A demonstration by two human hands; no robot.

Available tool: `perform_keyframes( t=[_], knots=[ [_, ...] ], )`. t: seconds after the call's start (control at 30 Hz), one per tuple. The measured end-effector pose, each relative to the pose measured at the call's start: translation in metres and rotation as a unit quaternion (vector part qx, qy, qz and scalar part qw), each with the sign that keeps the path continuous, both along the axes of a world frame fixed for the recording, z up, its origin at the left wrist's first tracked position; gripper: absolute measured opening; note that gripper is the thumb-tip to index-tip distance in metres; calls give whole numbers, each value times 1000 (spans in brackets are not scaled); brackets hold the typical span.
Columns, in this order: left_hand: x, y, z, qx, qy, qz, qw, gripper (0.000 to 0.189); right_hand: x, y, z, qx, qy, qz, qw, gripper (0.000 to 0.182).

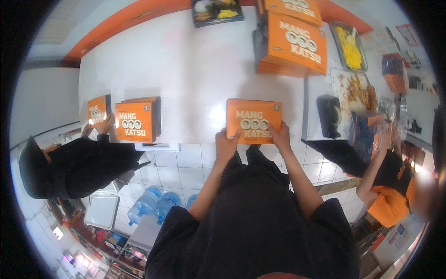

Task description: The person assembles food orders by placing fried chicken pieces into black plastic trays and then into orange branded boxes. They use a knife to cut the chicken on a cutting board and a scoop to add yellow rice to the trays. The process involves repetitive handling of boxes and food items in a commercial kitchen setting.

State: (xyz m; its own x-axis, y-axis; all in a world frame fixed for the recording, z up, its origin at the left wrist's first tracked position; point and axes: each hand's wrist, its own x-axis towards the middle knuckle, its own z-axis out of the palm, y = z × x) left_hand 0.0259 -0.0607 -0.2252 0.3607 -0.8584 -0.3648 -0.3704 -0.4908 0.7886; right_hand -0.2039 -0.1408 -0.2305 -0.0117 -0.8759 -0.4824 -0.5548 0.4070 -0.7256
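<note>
A shut orange cardboard food box [253,113], printed with white writing and round pictures, is before me at the near edge of the white table. My left hand [225,144] grips its lower left corner, thumb on the lid. On the lower right side, my right hand [281,136] holds it with the thumb pressed on top. The fingers under the box are hidden. Farther off on the right, a tall stack of like orange boxes [296,42] stands on the table. To my left is a smaller stack of these boxes [135,122].
A co-worker at left holds an orange box [97,108]. Another person at right handles plastic-wrapped boxes [364,132]. An open meal box [217,12] sits at the far edge. Right of the stack are a tray of yellow food [349,48] and a tray of fried pieces [355,89].
</note>
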Motion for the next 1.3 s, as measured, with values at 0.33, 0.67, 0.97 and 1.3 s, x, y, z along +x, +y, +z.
perform_keyframes(
  t=[0.33, 0.67, 0.97, 1.3],
  knots=[
    [-41, 18, 58, 140, 448, 25, 883, 57, -79, 15, 36, -41, -222, 42, 973, 70],
    [-115, 19, 115, 40, 448, 85, 889, 54, -321, -49, 56, -305, 222, 58, 924, 38],
    [-111, 34, 151, 69, 452, 132, 879, 62, -377, -17, 20, -62, -136, -11, 989, 26],
    [-135, 34, 179, 12, 566, 188, 803, 52, -358, 10, -13, -179, 125, 144, 965, 27]
  ],
)
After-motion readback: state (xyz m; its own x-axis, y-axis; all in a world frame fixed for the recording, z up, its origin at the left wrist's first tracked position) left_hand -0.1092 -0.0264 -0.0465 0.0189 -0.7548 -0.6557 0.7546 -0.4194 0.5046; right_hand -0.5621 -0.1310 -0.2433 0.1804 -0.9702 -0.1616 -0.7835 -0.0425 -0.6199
